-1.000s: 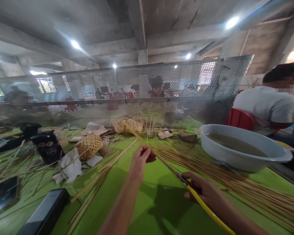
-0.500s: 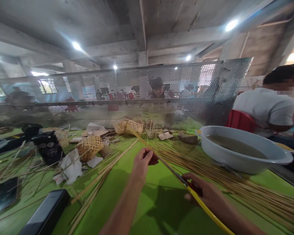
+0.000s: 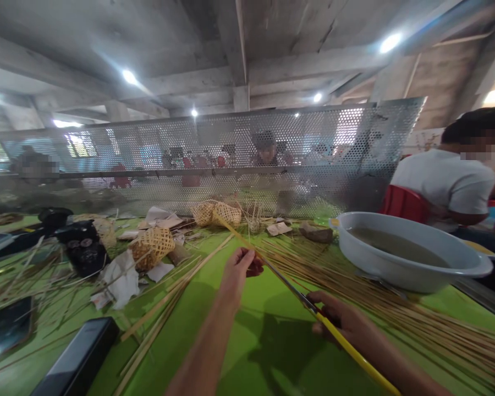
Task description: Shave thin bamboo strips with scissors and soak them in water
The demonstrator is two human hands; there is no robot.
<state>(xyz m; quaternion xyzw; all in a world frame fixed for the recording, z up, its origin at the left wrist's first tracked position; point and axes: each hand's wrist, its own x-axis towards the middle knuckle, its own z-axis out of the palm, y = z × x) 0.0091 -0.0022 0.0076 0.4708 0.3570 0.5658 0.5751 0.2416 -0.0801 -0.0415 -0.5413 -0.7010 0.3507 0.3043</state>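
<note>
A long, narrow bamboo strip runs slantwise from the far middle of the table down to the lower right. Between my two hands its surface looks grey and shiny; I cannot tell whether a blade lies along it there. My left hand pinches the strip between thumb and fingers. Lower right, my right hand has its fingers closed around the strip, where it turns bright yellow. Part of this grip is hidden behind the strip. Beneath them lies the green tabletop.
Many thin strips lie on the right, below a pale basin of murky water. Woven baskets, paper, a black cup, a phone and a black box stand left. A perforated metal screen crosses behind; a person sits right.
My left hand has shifted very slightly left, still pinching the strip. My right hand has hardly moved. The seated person on the right has shifted a little left.
</note>
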